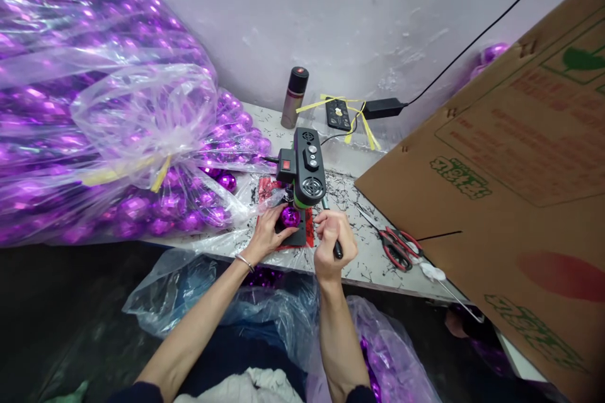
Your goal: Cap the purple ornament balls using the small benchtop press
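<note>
My left hand (pixel 270 232) has its thumb and fingers closed around a shiny purple faceted ball (pixel 290 216). The ball sits on the dark base plate (pixel 297 237), under the head of a small black press machine (pixel 309 167) with a red switch on its side. A silver bracelet circles my left wrist. My right hand (pixel 334 244) is wrapped round the machine's lever handle (pixel 338 250), whose black end sticks out below the fist. Red sheeting (pixel 309 227) lies beneath the base. Part of the ball is hidden by the fingers.
At left bulges a big tied clear bag (pixel 155 138) of purple balls. A cardboard box (pixel 482 189) leans in from the right. Red-handled scissors (pixel 397 249), a dark-capped bottle (pixel 295 97), a phone (pixel 337 113) and a power adapter (pixel 382 108) lie or stand on the scrap-strewn table (pixel 350 264).
</note>
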Demonstrator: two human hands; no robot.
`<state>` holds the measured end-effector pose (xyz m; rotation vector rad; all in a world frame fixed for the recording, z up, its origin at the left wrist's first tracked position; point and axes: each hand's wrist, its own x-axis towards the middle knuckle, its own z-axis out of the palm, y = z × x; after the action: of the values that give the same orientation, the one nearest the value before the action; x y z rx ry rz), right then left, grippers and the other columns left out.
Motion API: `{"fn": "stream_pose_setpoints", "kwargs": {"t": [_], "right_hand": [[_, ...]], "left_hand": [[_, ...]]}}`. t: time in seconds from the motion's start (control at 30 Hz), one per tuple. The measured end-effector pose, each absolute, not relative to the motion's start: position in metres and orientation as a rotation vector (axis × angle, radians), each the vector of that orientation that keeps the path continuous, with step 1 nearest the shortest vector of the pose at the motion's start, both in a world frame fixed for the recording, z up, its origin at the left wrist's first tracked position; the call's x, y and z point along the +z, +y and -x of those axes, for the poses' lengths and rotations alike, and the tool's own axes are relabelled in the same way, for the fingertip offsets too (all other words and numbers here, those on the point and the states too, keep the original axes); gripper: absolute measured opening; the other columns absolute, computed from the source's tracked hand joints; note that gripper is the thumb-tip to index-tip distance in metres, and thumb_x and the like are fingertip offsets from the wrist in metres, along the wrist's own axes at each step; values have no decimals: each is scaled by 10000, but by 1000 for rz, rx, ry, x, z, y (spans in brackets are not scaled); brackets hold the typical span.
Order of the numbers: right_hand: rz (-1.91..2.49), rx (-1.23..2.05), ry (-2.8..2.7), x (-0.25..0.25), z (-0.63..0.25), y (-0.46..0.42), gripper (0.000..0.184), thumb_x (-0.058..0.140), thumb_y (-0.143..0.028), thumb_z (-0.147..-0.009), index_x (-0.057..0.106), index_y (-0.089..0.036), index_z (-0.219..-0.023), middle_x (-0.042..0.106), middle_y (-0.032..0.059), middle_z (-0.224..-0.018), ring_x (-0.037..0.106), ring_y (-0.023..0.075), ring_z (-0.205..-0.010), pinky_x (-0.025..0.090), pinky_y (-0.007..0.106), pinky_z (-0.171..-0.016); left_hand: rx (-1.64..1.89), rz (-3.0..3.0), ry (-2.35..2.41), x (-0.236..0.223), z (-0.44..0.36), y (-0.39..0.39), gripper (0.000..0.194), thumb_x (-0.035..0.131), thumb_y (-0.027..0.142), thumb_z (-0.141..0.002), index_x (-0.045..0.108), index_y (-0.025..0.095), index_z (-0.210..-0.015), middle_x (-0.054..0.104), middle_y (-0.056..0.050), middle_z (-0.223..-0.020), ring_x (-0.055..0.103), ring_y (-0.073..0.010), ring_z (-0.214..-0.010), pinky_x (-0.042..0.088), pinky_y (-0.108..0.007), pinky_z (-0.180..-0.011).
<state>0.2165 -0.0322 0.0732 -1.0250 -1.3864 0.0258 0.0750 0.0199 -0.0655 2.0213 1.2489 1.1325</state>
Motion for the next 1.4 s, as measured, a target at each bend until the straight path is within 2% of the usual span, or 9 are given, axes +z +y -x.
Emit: {"fn": "stream_pose_setpoints", "kwargs": {"t": [0.4, 0.57, 0.87, 1.17, 1.27, 1.4], "right_hand": [[990, -95, -1369, 27, -213, -30, 348, 402, -219, -1074, 565, -235, -768, 659, 8, -772, 669, 154, -715, 532, 337, -682], [952, -86, -1333, 20, -212, -26, 343, 384, -214, -1072, 555, -237, -776, 658, 5, -795, 655, 151, -691, 533, 334, -667], [920, -99, -1315, 7, -215, -20, 334, 414, -257, -1063, 560, -237, -763, 630, -7, -760, 621, 156, -668, 536, 376, -746], [876, -96, -1339, 0, -215, -16, 380, 397, -298, -1076, 513, -236, -720, 610, -13, -733, 599, 146, -659, 495, 336, -689], [904, -100, -1355, 6, -216, -17, 410, 403, -336, -1081, 503, -236, -697, 610, -9, -715, 593, 145, -640, 490, 329, -660], [978, -40, -1287, 44, -217, -17, 423, 424, -310, -1085, 511, -233, -678, 566, -23, -661, 590, 144, -631, 452, 308, -615]], "left_hand": [[1211, -2062, 1205, -67, -76, 19, 627, 753, 523, -971, 584, 201, -1482, 742, -174, -1356, 720, -344, -1267, 586, -522, -1073], [1212, -2060, 1205, -68, -76, 19, 638, 753, 539, -968, 581, 207, -1484, 741, -170, -1361, 720, -341, -1268, 588, -520, -1072], [1165, -2033, 1233, -68, -77, 21, 630, 772, 518, -954, 590, 213, -1474, 738, -164, -1366, 711, -345, -1275, 571, -533, -1090], [1182, -2008, 1241, -66, -80, 24, 601, 781, 519, -949, 620, 188, -1424, 746, -170, -1345, 720, -347, -1257, 581, -535, -1068], [1186, -2010, 1238, -64, -82, 27, 606, 796, 507, -941, 620, 180, -1420, 742, -178, -1353, 720, -349, -1260, 583, -531, -1070], [1177, -2013, 1227, -60, -82, 26, 617, 813, 466, -931, 603, 182, -1438, 733, -183, -1366, 709, -358, -1292, 580, -548, -1086]]}}
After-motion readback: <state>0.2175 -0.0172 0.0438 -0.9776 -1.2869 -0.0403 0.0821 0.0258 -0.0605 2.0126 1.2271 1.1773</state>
